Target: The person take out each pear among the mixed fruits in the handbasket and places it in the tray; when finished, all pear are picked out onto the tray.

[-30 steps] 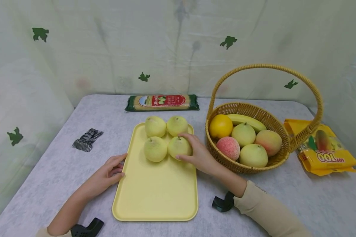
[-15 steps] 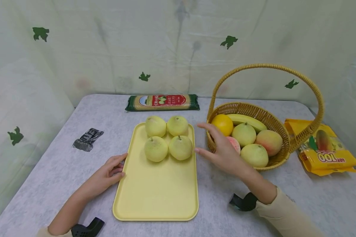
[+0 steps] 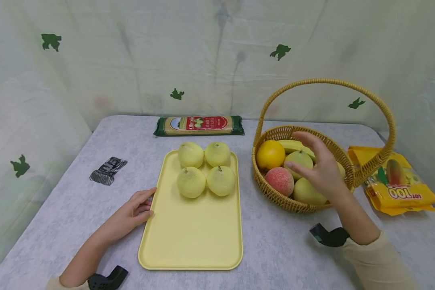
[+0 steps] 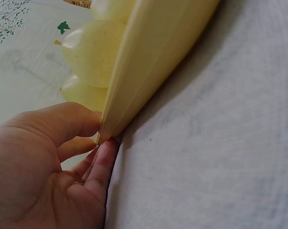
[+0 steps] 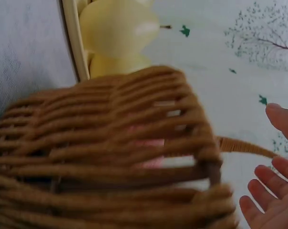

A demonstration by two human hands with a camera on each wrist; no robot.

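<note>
My left hand [image 3: 130, 215] holds the left edge of a yellow tray [image 3: 192, 237]; in the left wrist view its fingers [image 4: 103, 164] meet at the tray's rim. Several round, pale yellow-green fruits [image 3: 221, 181] with short stems sit grouped at the tray's far end. Over the wicker basket [image 3: 275, 198] my right hand [image 3: 320, 169] hovers, thumb and fingers spread, nothing between them. Below and around it lie an orange [image 3: 270, 155], a peach [image 3: 280, 181], a banana [image 3: 288, 146] and more pale fruits [image 3: 306, 192]. A further fruit is mostly hidden behind the hand.
A tall handle [image 3: 326, 81] arches over the basket. Right of it lies a yellow snack bag [image 3: 402, 193]. A green pasta packet [image 3: 199, 125] lies behind the tray, and a small black packet [image 3: 108, 171] to its left.
My right hand has let go of the near-right fruit on the tray and moved right, over the basket. My left hand has stayed at the tray's edge.
</note>
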